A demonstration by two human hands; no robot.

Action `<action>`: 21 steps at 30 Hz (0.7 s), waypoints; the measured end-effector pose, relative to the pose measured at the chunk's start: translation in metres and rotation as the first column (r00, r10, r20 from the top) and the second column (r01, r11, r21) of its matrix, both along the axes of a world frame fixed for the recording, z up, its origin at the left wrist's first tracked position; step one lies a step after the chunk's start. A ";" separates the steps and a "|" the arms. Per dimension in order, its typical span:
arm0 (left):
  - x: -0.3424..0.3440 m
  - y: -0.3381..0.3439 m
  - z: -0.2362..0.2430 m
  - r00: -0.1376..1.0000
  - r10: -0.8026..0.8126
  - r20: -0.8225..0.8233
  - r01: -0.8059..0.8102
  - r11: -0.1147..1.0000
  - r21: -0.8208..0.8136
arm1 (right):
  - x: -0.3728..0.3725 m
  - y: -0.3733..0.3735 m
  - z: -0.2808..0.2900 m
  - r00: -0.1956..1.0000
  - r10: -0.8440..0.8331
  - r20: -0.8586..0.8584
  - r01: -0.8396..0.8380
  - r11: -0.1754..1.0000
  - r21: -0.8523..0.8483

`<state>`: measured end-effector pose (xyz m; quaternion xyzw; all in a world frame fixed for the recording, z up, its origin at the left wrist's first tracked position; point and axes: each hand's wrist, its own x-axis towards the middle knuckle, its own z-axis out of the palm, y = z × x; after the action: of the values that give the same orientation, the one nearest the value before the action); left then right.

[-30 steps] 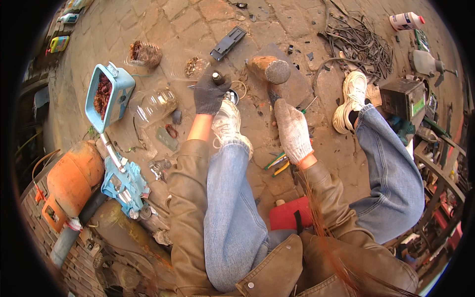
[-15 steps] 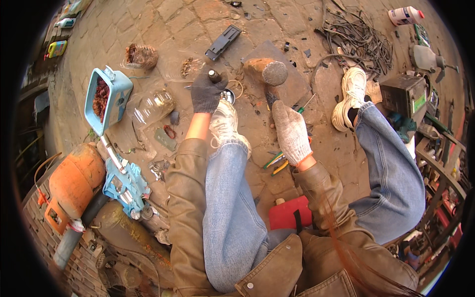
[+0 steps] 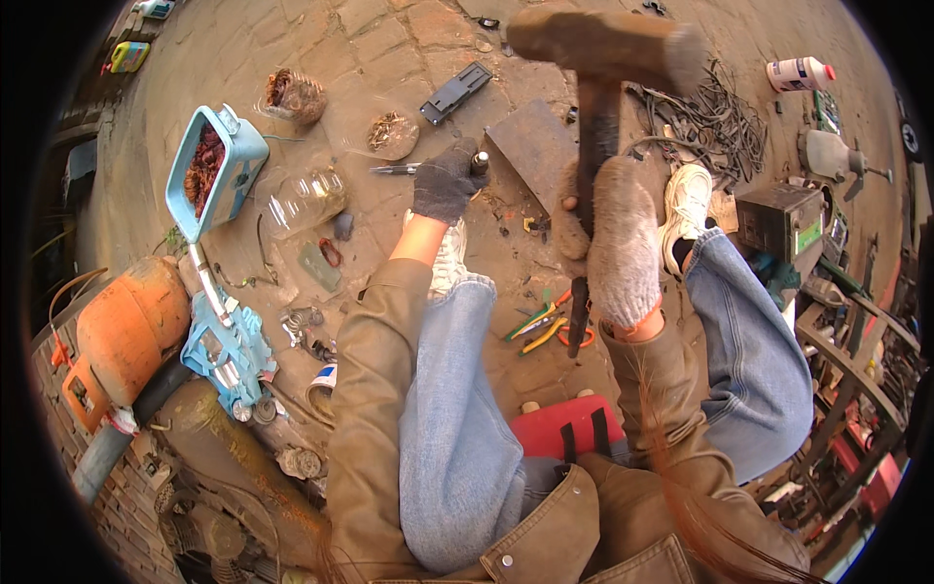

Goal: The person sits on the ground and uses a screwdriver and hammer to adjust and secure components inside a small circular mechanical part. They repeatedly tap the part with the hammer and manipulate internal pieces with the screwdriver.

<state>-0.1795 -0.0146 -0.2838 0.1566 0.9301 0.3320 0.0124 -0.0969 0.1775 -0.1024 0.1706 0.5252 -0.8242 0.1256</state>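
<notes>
The person's right hand [image 3: 623, 238], in a pale knit glove, is wrapped around the handle of a hammer [image 3: 596, 127], held up high so that its rusty head looms over the far side of the work area. The left hand [image 3: 446, 183], in a dark glove, is closed around a short dark piece [image 3: 481, 163] with a shiny end that pokes out of the top of the fist; the grip hides the rest, so whether it is a tool or a part is hard to tell. That fist sits just beside the left edge of a flat metal plate [image 3: 525, 146] on the paving.

The 2 hands are near each other, and there lies the main hazard: a blow off line could catch the left knuckles, since so little of the dark piece stands clear of the glove. Loose knit on the handle could let the hammer twist or slip. A glancing hit could also fling fragments toward the left shoe [image 3: 449, 263], close behind the fist, or into the clear tub of scraps [image 3: 391, 134]. The pliers [image 3: 543, 321], lying between the legs, could snag a shifting foot.
</notes>
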 end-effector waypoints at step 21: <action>0.005 -0.002 -0.009 0.977 -0.032 0.209 0.041 0.998 -0.037 | 0.017 -0.041 -0.097 0.981 0.183 0.069 -0.146 0.453 0.880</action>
<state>-0.1745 -0.0168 -0.2932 0.1377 0.9272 0.3273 0.1190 -0.0803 0.1370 -0.1993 0.1446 0.8900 -0.4232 0.0894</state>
